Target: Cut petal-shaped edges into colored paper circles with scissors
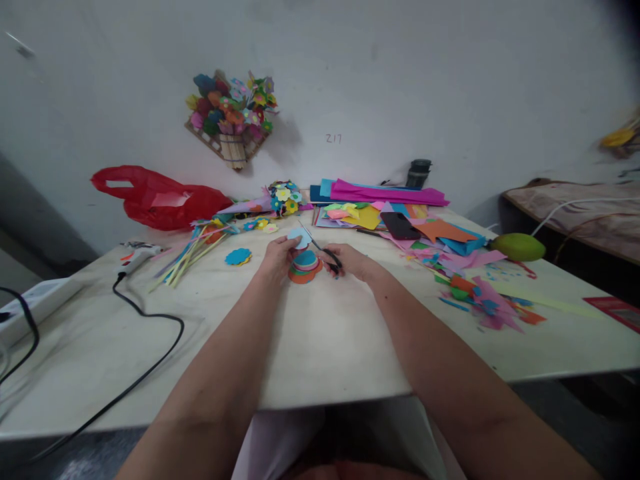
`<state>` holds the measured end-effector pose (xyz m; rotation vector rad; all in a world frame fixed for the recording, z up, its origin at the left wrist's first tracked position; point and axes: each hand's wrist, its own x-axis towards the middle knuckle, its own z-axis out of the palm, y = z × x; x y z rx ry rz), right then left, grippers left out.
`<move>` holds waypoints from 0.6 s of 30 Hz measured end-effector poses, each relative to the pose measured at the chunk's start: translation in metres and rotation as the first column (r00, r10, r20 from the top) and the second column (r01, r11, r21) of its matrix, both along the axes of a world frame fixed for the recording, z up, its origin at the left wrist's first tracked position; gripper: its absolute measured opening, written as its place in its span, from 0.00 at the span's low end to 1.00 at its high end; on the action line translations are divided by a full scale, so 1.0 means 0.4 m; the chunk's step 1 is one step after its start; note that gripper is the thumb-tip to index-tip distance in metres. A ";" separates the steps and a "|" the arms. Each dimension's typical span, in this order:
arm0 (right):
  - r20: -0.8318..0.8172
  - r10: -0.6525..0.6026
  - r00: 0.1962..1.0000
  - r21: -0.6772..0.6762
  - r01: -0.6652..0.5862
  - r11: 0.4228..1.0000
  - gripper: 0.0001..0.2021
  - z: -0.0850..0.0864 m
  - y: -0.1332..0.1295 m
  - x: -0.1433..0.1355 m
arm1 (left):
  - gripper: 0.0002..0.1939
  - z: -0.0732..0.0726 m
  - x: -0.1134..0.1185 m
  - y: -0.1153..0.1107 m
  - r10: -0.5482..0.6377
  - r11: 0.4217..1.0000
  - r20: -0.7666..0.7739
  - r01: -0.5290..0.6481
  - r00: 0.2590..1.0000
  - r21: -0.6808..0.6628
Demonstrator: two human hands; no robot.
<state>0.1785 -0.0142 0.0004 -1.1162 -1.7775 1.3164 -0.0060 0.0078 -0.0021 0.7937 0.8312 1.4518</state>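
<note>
My left hand [278, 259] pinches a light blue paper circle [299, 237] above the table. In my right hand [349, 260] is a pair of scissors [332, 256] with dark handles, its blades pointing up and left beside the circle's right edge. Whether the blades touch the paper is too small to tell. Below, between the hands, lies a fanned pile of round paper pieces [303, 276] in orange, pink, green and blue. Left of my left hand rests a blue scalloped paper piece [237, 257] with some yellow under it.
A glue gun [140, 257] with a black cord lies left, near a power strip [40, 303]. Behind are a red plastic bag [165, 200], paper flowers [286, 197] and folded paper sheets [385, 193]. Paper scraps [487, 303], a phone [399, 225] and a green fruit [519, 247] are right.
</note>
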 end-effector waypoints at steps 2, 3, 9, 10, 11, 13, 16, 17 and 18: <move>-0.003 0.003 1.000 0.005 -0.003 1.000 0.14 -0.001 0.000 0.001 | 0.07 0.001 0.000 0.000 0.003 1.000 0.002 -0.003 1.000 -0.001; -0.001 0.004 1.000 0.006 -0.004 1.000 0.14 -0.001 0.001 0.001 | 0.07 0.001 0.000 0.000 0.002 1.000 0.002 -0.002 1.000 -0.002; 0.025 0.005 1.000 0.023 -0.006 1.000 0.14 -0.006 0.006 0.001 | 0.06 0.003 -0.001 0.000 0.005 1.000 -0.004 -0.005 1.000 -0.006; 0.025 0.008 1.000 0.030 -0.009 1.000 0.14 -0.008 0.008 0.002 | 0.07 0.002 -0.001 0.000 0.005 1.000 -0.008 -0.005 1.000 -0.005; 0.026 0.013 1.000 0.036 -0.014 0.999 0.14 -0.010 0.010 0.003 | 0.07 0.002 -0.002 0.000 0.004 1.000 -0.011 -0.004 1.000 -0.006; 0.026 0.024 0.999 0.047 -0.025 0.999 0.13 -0.013 0.013 0.005 | 0.08 0.001 -0.003 0.000 0.003 1.000 -0.011 -0.003 1.000 -0.009; 0.028 0.027 0.999 0.053 -0.028 0.998 0.13 -0.014 0.015 0.008 | 0.08 0.001 -0.004 -0.001 -0.005 1.000 -0.006 0.005 1.000 -0.014; 0.030 0.026 0.999 0.052 -0.027 0.998 0.13 -0.013 0.015 0.009 | 0.08 0.001 -0.004 -0.001 -0.009 1.000 -0.004 0.009 1.000 -0.012; 0.031 0.025 0.999 0.052 -0.027 0.998 0.12 -0.013 0.015 0.009 | 0.08 0.002 -0.005 -0.002 -0.013 1.000 -0.002 0.013 1.000 -0.009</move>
